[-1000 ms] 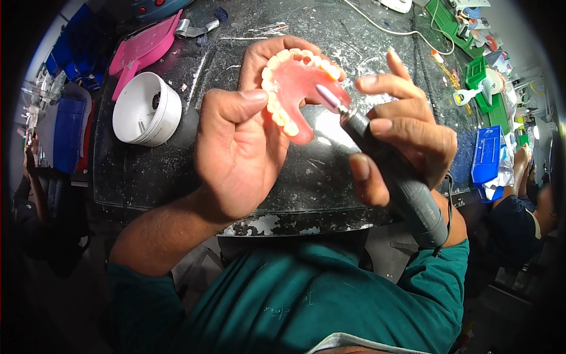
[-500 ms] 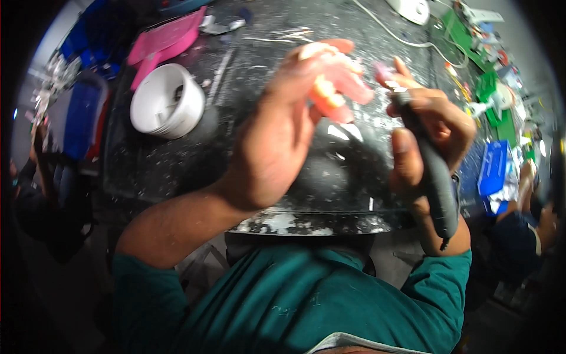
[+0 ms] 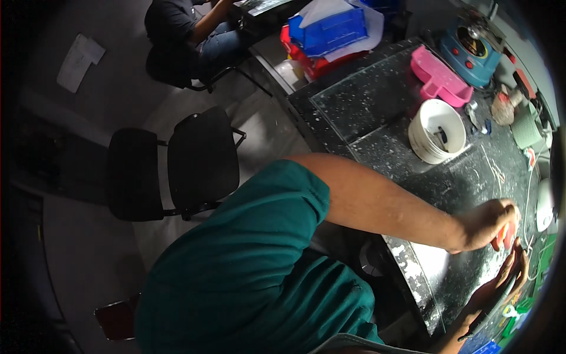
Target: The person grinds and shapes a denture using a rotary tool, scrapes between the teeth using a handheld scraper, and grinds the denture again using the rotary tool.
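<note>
Toward the right rim of the view, above the black speckled workbench (image 3: 377, 138), my left hand (image 3: 486, 227) is closed around a pink denture (image 3: 502, 236). Only a reddish-pink part of it shows past the fingers. Just below, my right hand (image 3: 514, 272) grips a dark, pen-shaped rotary handpiece (image 3: 488, 312), its back end pointing down toward my forearm. The tip of the handpiece is too small and too near the rim to make out. Both hands are close together.
On the bench stand a white bucket (image 3: 420, 138) with small items inside, a pink dustpan (image 3: 436, 76) and a blue machine (image 3: 471, 53). Blue trays (image 3: 327, 35) lie beyond its far corner. Left are black chairs (image 3: 203, 156) and a seated person (image 3: 177, 23).
The view has swung left, so hands and bench now sit at the right and the chairs and floor show. My hands still hold the denture and the handpiece.
</note>
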`<state>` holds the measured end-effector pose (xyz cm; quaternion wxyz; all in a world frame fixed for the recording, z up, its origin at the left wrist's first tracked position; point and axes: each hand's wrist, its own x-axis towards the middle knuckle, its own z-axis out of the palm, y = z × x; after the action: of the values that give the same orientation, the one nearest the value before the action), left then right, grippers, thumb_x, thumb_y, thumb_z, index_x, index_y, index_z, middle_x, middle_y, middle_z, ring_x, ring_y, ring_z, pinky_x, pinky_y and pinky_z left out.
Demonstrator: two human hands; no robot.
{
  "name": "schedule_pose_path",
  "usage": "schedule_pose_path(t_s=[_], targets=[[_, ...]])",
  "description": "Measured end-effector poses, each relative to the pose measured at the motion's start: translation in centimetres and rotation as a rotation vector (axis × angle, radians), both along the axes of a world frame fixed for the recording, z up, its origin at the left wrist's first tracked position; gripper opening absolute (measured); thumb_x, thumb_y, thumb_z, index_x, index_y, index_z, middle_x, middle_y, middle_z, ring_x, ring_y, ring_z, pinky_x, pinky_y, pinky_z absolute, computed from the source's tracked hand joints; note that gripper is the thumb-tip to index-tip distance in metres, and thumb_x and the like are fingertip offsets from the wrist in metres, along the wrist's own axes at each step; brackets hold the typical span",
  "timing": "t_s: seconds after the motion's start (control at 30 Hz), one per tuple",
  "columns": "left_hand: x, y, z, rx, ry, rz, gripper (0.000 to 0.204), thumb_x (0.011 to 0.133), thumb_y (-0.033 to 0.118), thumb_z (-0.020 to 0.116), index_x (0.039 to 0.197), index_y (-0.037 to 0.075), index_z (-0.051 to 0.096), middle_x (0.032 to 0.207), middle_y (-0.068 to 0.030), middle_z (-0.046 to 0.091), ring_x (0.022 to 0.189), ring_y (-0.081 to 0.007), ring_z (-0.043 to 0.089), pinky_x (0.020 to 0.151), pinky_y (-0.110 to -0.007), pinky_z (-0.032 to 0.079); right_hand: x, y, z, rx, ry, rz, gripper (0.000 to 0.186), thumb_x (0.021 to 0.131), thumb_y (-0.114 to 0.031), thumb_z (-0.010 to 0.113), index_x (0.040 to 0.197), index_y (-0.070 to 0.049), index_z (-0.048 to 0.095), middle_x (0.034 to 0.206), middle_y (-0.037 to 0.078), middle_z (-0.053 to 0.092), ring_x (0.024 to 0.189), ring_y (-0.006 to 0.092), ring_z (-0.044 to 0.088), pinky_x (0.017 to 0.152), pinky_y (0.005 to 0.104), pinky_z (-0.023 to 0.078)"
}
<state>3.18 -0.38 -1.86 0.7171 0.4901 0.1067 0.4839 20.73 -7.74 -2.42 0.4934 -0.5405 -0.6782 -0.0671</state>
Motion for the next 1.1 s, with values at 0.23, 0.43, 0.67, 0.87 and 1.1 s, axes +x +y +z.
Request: schedule_pose_path(t_s=[0.23, 0.43, 0.67, 0.87, 1.1], targets=[[1.0, -0.7, -0.2, -0.111, -0.227, 0.052, 0.019, 0.100, 0.020, 0.050, 0.107, 0.003, 0.050, 0.080, -0.0071, 0.060, 0.066, -0.0129, 0.057, 0.066, -0.029, 0.050, -1.3, -1.0, 1.1, -0.204, 0.065, -0.141, 0.034, 0.085, -0.001, 0.065, 0.117, 0.001, 0.056, 0.110, 0.016, 0.063, 0.105, 0.0264, 0.062, 0.096, 0.0392, 0.047], [-0.7, -0.7, -0.4, 0.125, 0.140, 0.063, 0.023, 0.100, 0.018, 0.052, 0.117, 0.004, 0.058, 0.094, -0.0060, 0.065, 0.086, -0.0110, 0.061, 0.072, -0.026, 0.050, -2.7, -0.4, 0.7, -0.158, 0.318, 0.110, 0.041, 0.076, -0.003, 0.080, 0.111, -0.004, 0.059, 0.106, 0.010, 0.064, 0.092, 0.0157, 0.063, 0.081, 0.0288, 0.053], [-1.4, 0.5, -0.2, 0.159, 0.188, -0.082, 0.046, 0.098, 0.022, 0.043, 0.136, -0.003, 0.048, 0.095, -0.0046, 0.062, 0.082, -0.0089, 0.054, 0.080, -0.021, 0.044, -2.2, -0.1, 1.8, -0.159, 0.379, 0.194, 0.035, 0.084, -0.004, 0.075, 0.115, -0.004, 0.057, 0.101, 0.007, 0.065, 0.095, 0.0124, 0.063, 0.083, 0.0263, 0.053], [-2.0, 0.6, 0.8, 0.065, 0.195, -0.100, 0.036, 0.102, 0.021, 0.045, 0.125, -0.006, 0.054, 0.097, -0.0106, 0.067, 0.084, -0.0129, 0.063, 0.079, -0.027, 0.051, -2.1, -0.1, 1.7, -0.262, 0.705, 0.266, 0.034, 0.085, -0.007, 0.074, 0.114, -0.003, 0.057, 0.097, 0.008, 0.065, 0.090, 0.0129, 0.064, 0.081, 0.0262, 0.053], [-2.7, 1.5, 1.0, -0.008, 0.174, -0.258, 0.050, 0.098, 0.025, 0.050, 0.136, -0.007, 0.044, 0.126, -0.0184, 0.058, 0.107, -0.0211, 0.062, 0.093, -0.036, 0.052, -2.2, 0.0, 1.5, -0.204, 0.667, 0.227, 0.028, 0.084, -0.008, 0.075, 0.108, -0.003, 0.062, 0.101, 0.008, 0.065, 0.091, 0.0143, 0.065, 0.081, 0.0272, 0.053]])
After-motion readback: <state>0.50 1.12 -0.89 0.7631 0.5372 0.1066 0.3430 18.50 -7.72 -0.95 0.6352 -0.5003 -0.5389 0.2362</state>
